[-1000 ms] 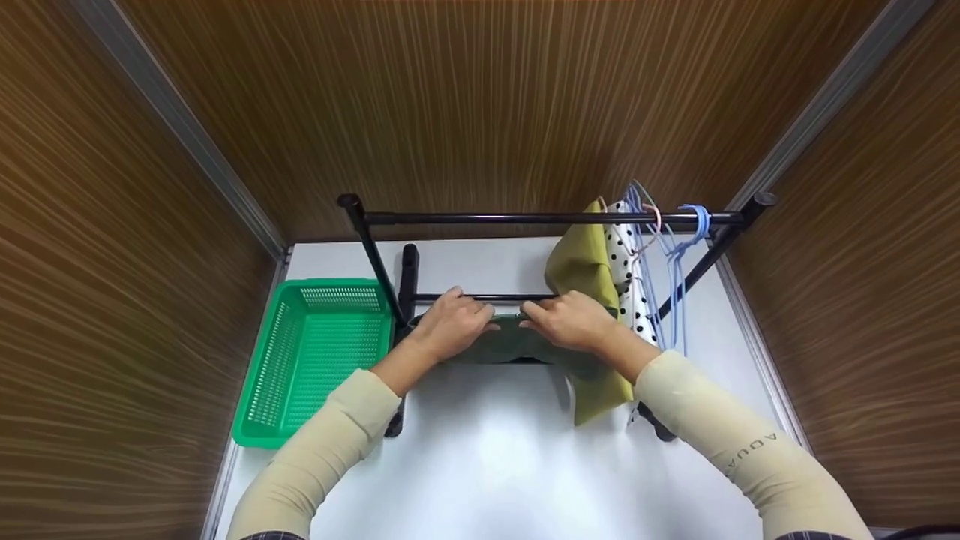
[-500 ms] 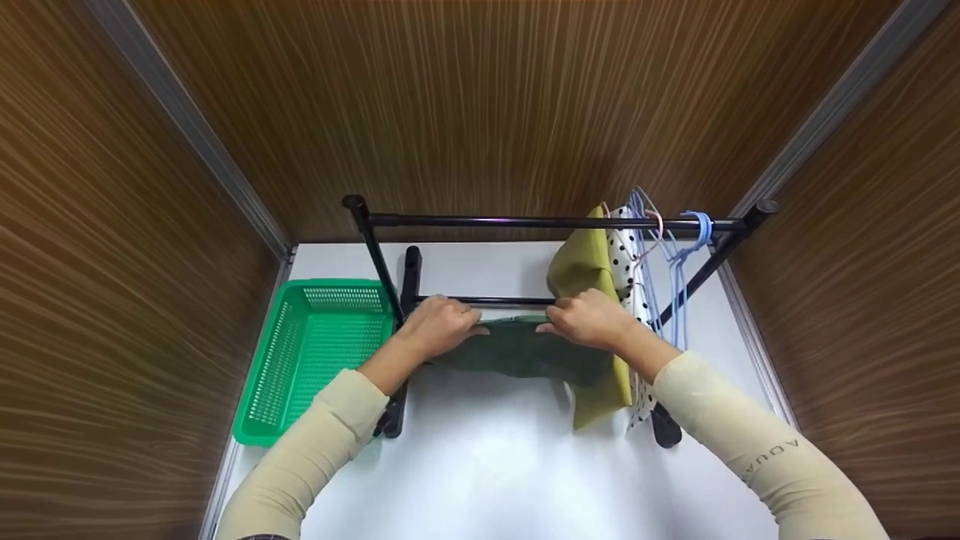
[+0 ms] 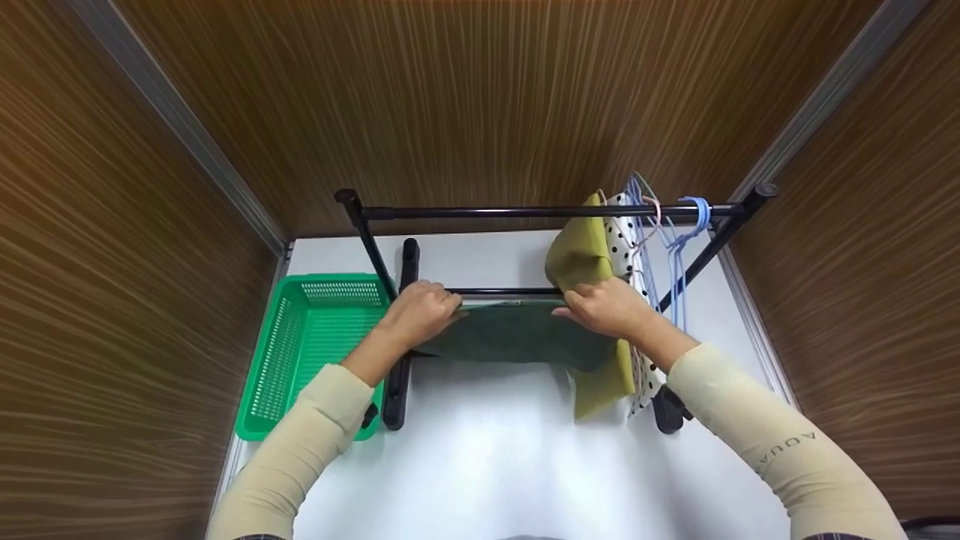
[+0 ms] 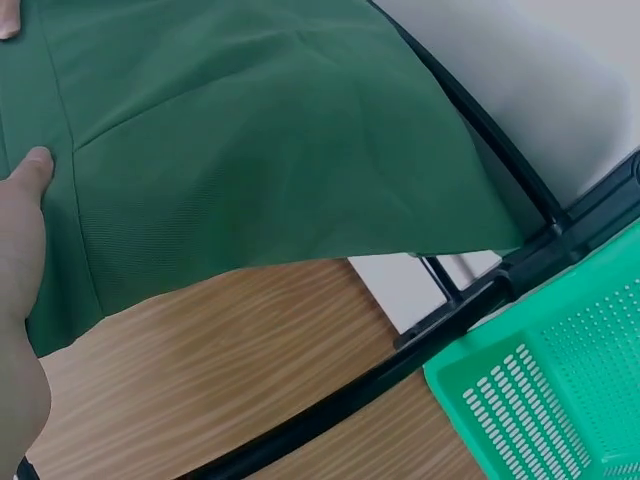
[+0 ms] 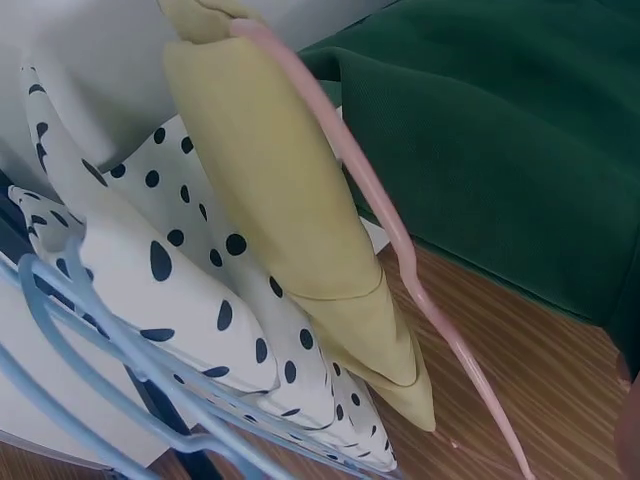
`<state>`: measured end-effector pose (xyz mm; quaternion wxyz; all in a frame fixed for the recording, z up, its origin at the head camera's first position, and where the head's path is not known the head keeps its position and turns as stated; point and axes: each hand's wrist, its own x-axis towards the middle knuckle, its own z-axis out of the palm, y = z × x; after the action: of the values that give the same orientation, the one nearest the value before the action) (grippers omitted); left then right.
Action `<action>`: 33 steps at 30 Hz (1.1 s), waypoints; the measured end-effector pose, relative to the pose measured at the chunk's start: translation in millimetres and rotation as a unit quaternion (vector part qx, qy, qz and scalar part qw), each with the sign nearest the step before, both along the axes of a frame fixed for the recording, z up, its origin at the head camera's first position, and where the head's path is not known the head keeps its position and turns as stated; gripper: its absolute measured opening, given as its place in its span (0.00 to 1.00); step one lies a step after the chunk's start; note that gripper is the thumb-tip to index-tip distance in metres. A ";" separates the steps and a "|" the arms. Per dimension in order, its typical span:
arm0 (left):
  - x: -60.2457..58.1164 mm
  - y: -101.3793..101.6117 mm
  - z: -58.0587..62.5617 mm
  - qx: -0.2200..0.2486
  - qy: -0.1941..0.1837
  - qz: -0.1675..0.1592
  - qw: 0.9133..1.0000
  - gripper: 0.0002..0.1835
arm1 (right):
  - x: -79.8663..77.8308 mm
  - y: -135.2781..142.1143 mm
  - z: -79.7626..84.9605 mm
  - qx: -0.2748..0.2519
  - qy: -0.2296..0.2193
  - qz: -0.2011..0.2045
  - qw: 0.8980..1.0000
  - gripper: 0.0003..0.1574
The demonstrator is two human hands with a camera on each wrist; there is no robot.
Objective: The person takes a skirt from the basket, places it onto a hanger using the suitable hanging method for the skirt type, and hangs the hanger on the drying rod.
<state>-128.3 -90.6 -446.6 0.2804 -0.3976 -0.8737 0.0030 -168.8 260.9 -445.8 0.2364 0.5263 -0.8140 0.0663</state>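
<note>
A dark green cloth (image 3: 510,330) with a stitched band along its upper edge hangs spread between both hands, in front of the rack. My left hand (image 3: 421,311) pinches its upper left part, near the rack's left post; in the left wrist view the thumb (image 4: 35,175) lies on the stitched band. My right hand (image 3: 609,307) grips the upper right part, beside a hanging mustard-yellow cloth (image 3: 581,251). The right wrist view shows the green cloth (image 5: 500,150) close to that yellow cloth (image 5: 270,170) and a pink hanger (image 5: 375,195). Some fingertips are hidden behind the green cloth.
A black clothes rack (image 3: 480,213) stands on the white table (image 3: 480,450). On its right end hang a white polka-dot cloth (image 3: 619,244) and several blue hangers (image 3: 679,262). To the left sits a green perforated basket (image 3: 337,337). Wood-grain walls (image 3: 480,105) enclose the back and sides.
Both hands have moved apart, the left hand leftward and the right hand rightward. The green cloth between them is stretched wider and more of it shows.
</note>
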 end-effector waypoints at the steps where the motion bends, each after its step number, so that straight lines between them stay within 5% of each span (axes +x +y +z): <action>1: -0.6 -1.6 0.7 -0.001 0.000 0.004 1.000 0.16 | -1.1 1.0 0.7 0.001 -0.002 0.001 1.000 0.28; 7: -1.9 -11.7 5.7 0.011 -0.057 0.023 0.998 0.16 | -5.7 8.3 6.4 -0.011 0.003 0.004 1.000 0.31; 12: 1.1 -18.6 21.4 0.098 -0.145 -0.005 0.985 0.16 | -7.4 14.1 13.3 -0.036 0.001 0.025 0.999 0.33; 14: 3.4 -21.9 29.1 0.108 -0.124 -0.033 0.986 0.17 | -6.8 15.4 17.4 -0.037 0.016 0.045 0.998 0.34; 17: 5.8 -26.3 36.8 0.070 -0.025 -0.087 0.993 0.20 | -5.3 16.2 23.5 -0.017 0.043 0.082 0.996 0.32; 21: 3.0 -29.5 33.7 0.015 0.076 -0.149 0.986 0.22 | -3.1 15.9 27.5 0.015 0.055 0.108 0.992 0.28; 27: 4.8 -34.8 15.2 -0.015 0.070 -0.197 0.978 0.23 | 6.8 15.5 13.6 0.021 0.044 0.109 0.993 0.24; 33: 4.6 -37.2 9.1 0.033 0.040 -0.123 0.991 0.21 | 10.1 16.5 8.2 -0.016 0.028 0.092 0.995 0.20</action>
<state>-123.7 -127.8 -437.6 0.3266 -0.4920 -0.8058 -0.0440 -158.8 277.4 -437.6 0.2606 0.5966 -0.7542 0.0858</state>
